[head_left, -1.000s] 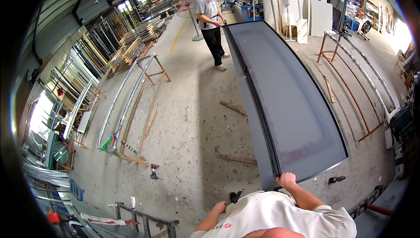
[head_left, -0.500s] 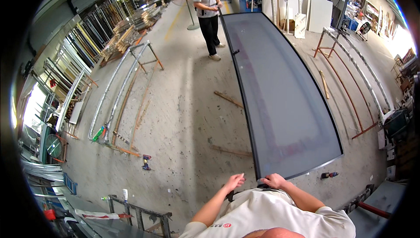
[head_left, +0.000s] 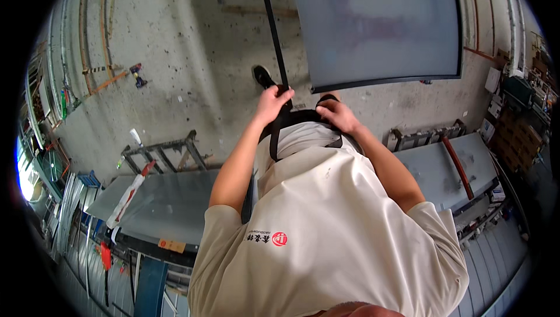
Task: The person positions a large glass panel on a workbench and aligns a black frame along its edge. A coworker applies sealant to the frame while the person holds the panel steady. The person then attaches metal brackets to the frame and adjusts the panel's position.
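My left hand [head_left: 272, 104] is closed on the near end of a long, thin black strip [head_left: 272, 22]. The strip stretches away past the upper edge, with a gap of floor between it and the panel. Right of it lies a large grey panel [head_left: 402, 16] with a black frame; its near edge is just beyond my hands. My right hand [head_left: 339, 115] has curled fingers at my waist, below the panel's near left corner; what it holds, if anything, is hidden. Dark straps [head_left: 275, 136] hang over my shirt front.
A cordless drill [head_left: 139, 75] lies on the floor at left, near metal trestle rails [head_left: 65, 54]. Grey-topped benches [head_left: 169, 197] flank me on both sides, with a red bar [head_left: 458, 167] on the right one. Stacked boxes [head_left: 516, 142] stand far right.
The view has tilted down towards my body. The black strip now stands apart from the panel's left edge. My left hand, free before, now grips it; my right hand has left the panel's corner.
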Motion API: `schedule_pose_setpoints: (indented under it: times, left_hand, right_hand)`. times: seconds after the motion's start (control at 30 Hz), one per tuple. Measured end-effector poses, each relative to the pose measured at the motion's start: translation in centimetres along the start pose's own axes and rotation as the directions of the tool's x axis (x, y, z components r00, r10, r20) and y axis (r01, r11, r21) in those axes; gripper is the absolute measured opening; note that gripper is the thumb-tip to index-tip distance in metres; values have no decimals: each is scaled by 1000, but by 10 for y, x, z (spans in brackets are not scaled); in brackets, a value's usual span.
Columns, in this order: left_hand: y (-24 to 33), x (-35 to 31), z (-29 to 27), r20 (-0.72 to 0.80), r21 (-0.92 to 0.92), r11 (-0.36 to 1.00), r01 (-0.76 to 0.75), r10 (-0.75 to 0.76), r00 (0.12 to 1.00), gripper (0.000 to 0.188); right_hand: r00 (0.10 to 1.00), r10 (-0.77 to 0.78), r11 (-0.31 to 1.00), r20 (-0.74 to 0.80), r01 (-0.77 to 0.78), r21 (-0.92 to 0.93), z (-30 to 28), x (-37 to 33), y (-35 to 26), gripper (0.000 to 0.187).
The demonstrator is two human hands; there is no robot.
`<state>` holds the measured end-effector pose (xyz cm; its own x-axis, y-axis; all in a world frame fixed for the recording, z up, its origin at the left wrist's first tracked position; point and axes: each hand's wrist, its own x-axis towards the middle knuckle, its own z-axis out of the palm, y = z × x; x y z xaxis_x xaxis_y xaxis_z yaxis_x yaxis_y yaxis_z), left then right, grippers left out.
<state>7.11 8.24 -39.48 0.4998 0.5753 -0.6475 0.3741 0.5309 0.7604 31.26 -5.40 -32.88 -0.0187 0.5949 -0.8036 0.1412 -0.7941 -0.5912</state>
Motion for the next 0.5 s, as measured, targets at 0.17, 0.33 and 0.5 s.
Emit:
schedule_pose_setpoints:
  times: [0.17, 0.33, 0.5]
  left_hand:
    - [-15, 14, -9, -116, 76, 997, 15, -6, 993, 37]
    - [-20, 39, 4, -166, -141, 989, -48, 24, 986, 41]
    - [-15, 47, 19, -191, -104, 992, -78, 57, 980, 41]
  right_hand:
    - [962, 271, 909, -31, -245, 338, -31, 6, 62, 58]
    - [924, 383, 587, -18, -228, 776, -44, 34, 29, 57]
    - [936, 353, 440, 3, -169, 882, -39, 61, 31, 51]
